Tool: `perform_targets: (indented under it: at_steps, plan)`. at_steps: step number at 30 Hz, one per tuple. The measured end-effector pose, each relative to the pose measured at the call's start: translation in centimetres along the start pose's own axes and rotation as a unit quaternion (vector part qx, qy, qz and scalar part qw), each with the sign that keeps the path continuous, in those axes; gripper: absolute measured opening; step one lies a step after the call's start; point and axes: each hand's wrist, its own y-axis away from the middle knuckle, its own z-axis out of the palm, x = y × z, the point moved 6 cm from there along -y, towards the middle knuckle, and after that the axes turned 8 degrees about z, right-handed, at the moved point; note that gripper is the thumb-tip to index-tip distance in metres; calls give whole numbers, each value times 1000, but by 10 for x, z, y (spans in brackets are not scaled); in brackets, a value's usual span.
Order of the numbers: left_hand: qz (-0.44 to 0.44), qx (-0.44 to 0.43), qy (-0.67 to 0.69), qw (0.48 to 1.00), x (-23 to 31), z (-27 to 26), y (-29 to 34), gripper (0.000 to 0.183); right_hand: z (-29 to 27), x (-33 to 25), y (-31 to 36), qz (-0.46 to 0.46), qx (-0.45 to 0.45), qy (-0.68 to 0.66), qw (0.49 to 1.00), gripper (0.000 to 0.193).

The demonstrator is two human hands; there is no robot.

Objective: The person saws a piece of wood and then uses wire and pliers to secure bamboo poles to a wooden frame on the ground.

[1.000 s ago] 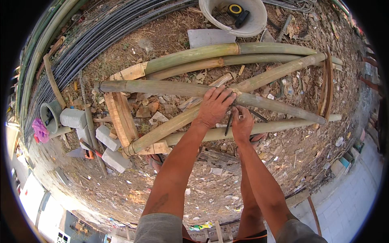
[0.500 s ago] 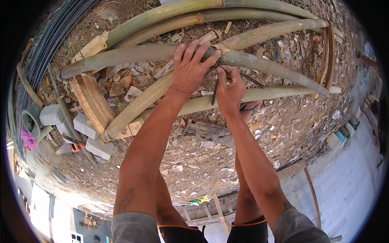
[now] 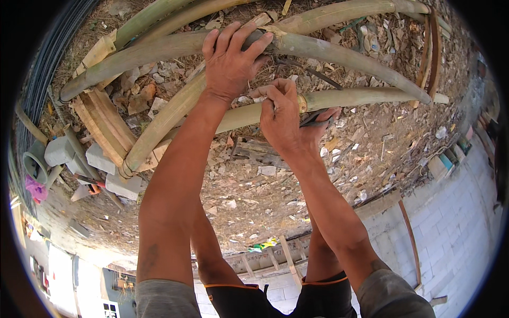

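My left hand (image 3: 230,66) lies over a curved bamboo pole (image 3: 154,51), its fingers bent across the top beside the place where several poles cross. A dark flat strip (image 3: 313,72) comes out from under that crossing and slants down to the right. Below the crossing is my right hand (image 3: 280,114), in front of a lower bamboo pole (image 3: 350,97), with fingers curled and thumb bent in. Whatever those fingers may hold is hidden. A slanting bamboo pole (image 3: 159,124) passes behind my left wrist.
My sandalled foot (image 3: 321,117) is just beyond my right wrist. Wooden blocks (image 3: 103,122) prop the poles' left ends, with grey concrete blocks (image 3: 122,185) nearby. Dark rods (image 3: 50,58) lie at far left. A brown strip (image 3: 433,53) binds the right ends. Rubble litters the ground.
My right hand has moved down and left, away from the crossing, and the short dark strip end beside it no longer shows. My left hand stays on the pole; the view has shifted.
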Motion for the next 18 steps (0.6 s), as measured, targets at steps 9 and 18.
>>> perform_targets:
  at_steps: [9, 18]
  plan:
    - [14, 29, -11, 999, 2, 2, 0, 64, -72, 87, -25, 95, 42, 157, 982, 33]
    - [6, 3, -6, 1000, 4, 3, -1, 60, -61, 97, -40, -2, -39, 475, 879, 43]
